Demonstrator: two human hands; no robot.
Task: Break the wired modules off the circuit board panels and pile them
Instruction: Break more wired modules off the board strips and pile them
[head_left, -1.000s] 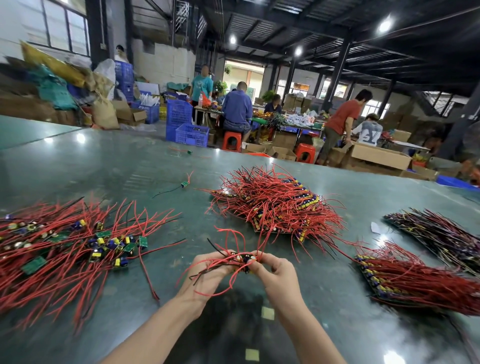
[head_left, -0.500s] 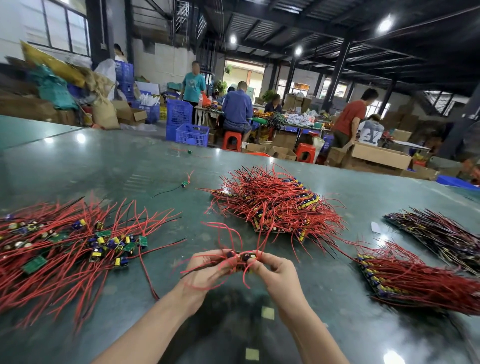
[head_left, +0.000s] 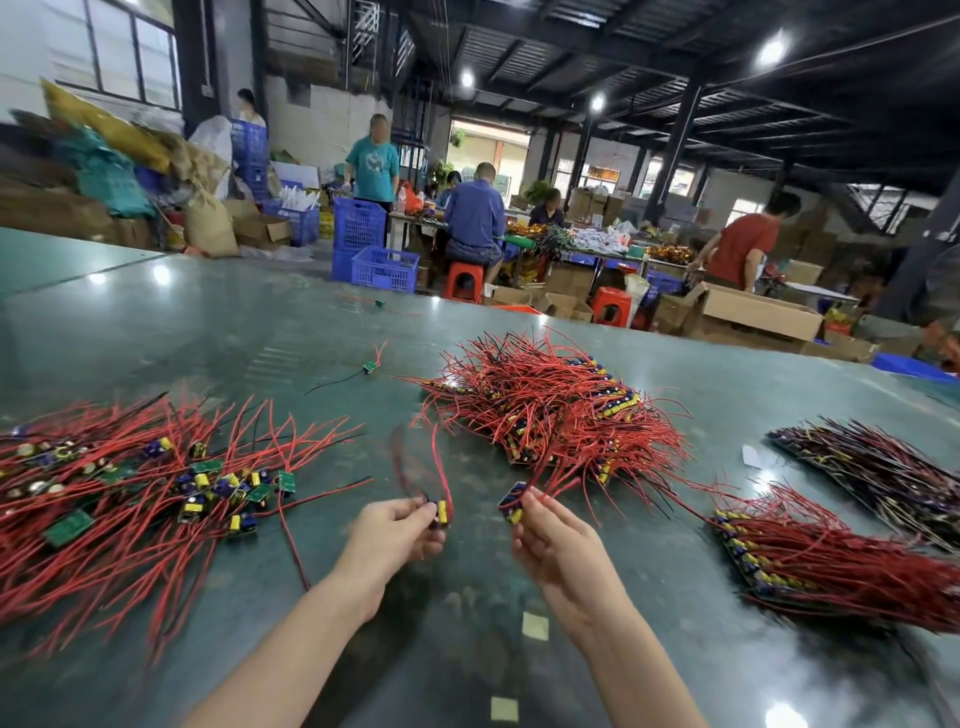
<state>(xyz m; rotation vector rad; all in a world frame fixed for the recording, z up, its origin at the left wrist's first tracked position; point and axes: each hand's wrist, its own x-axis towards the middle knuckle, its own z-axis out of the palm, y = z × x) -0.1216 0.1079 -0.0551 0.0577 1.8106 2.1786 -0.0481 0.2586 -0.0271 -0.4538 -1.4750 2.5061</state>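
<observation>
**Two hands, each pinching a wired module above the green table**

At the far left, a loose pile of separated modules (head_left: 156, 488), small green boards with blue and yellow components and long red wires, spreads across the glossy dark green tabletop (head_left: 218, 322). Just right of it, the left hand (head_left: 389, 535) pinches a single small module (head_left: 440, 512) at its fingertips, its red wires blurred and rising. Apart from it, the right hand (head_left: 553, 540) grips a short strip of modules (head_left: 514, 501) between thumb and fingers, red wires fanning up to the right. Beyond the hands lies a stack of uncut panels bristling with red wires (head_left: 550, 405), and behind it to the left one stray green module with a black lead (head_left: 370, 367). Further right sit another red-wired panel stack (head_left: 831, 556) and a darker panel stack (head_left: 872, 467) near the table's edge. Pale square patches (head_left: 535, 626) dot the table between the forearms. Behind the table, blue plastic crates (head_left: 384, 267), red stools and cardboard boxes surround seated and standing workers. No writing is legible.
</observation>
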